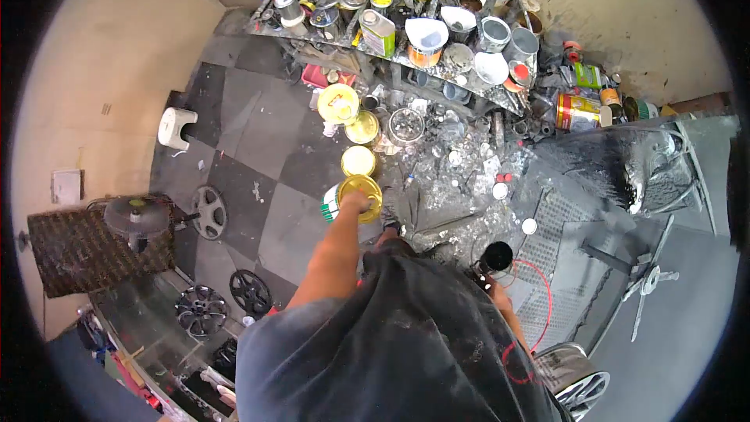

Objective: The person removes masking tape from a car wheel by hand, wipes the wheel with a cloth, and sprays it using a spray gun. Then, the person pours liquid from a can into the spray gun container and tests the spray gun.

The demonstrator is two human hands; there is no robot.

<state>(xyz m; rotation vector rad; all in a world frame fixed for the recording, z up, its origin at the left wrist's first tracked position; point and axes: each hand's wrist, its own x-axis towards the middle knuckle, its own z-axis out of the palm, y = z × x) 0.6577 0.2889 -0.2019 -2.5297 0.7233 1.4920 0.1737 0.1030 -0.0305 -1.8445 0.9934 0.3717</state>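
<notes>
My left hand [356, 202] reaches down into the open yellow bucket [377, 211], which stands on the floor beside a white and green tub [330, 205]. Its fingers are hidden against the bucket's inside. On the right, my right hand [494, 289] is wrapped round a tool with a round black cup [497, 255] on top. A red hose [549, 297] curves down beside that hand. Beyond the bucket stand a yellow container [358, 161] and other yellow tubs [338, 104].
A cluttered bench [476, 86] holds many cans and pots at the back. Wheel covers [201, 310] lie at the left, near a fan [137, 219] and a white stool [176, 128]. Caps and debris litter the floor ahead. A metal stand [648, 281] is at the right.
</notes>
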